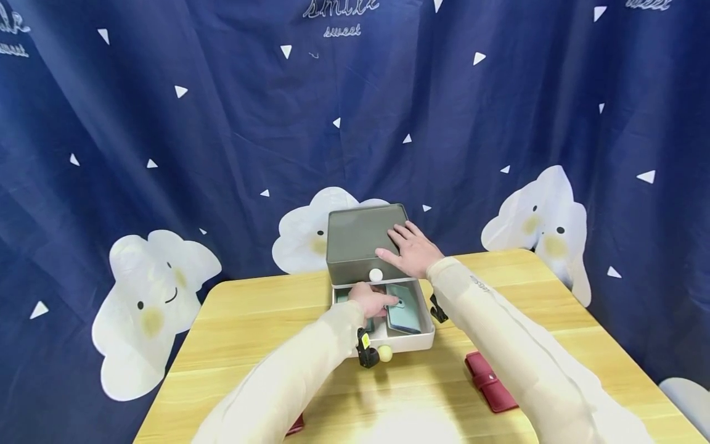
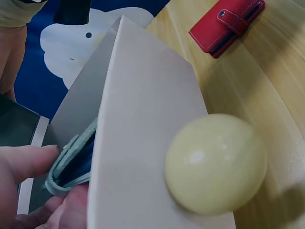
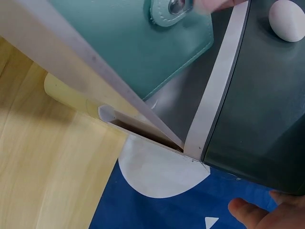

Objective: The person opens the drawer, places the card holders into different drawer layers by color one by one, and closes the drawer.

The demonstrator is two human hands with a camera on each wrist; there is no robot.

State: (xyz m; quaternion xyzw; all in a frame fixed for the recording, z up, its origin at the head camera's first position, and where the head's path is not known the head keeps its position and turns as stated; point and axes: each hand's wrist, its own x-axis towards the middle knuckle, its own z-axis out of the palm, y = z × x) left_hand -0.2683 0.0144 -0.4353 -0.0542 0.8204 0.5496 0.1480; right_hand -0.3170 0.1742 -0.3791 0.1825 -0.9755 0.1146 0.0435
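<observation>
A dark grey drawer box [image 1: 357, 234] stands at the back of the table, its lower white drawer [image 1: 418, 343] pulled out. Inside the drawer my left hand [image 1: 370, 300] pinches a teal wallet [image 1: 405, 313] with a snap strap; the left wrist view has the thumb and fingers on the edge of that wallet [image 2: 66, 164]. Another teal piece [image 1: 342, 295] shows at the drawer's left, mostly hidden by the left hand. On the box's top, at its right side, rests my right hand [image 1: 415, 251], fingers straight and spread.
A red wallet [image 1: 491, 382] lies on the table [image 1: 266, 320] by the right forearm. Part of another red thing [image 1: 296, 425] peeks from beneath the left sleeve. A pale yellow knob [image 1: 385, 353] juts from the drawer front, a white knob [image 1: 376, 275] from the upper drawer. Behind hangs a blue curtain [image 1: 238, 154].
</observation>
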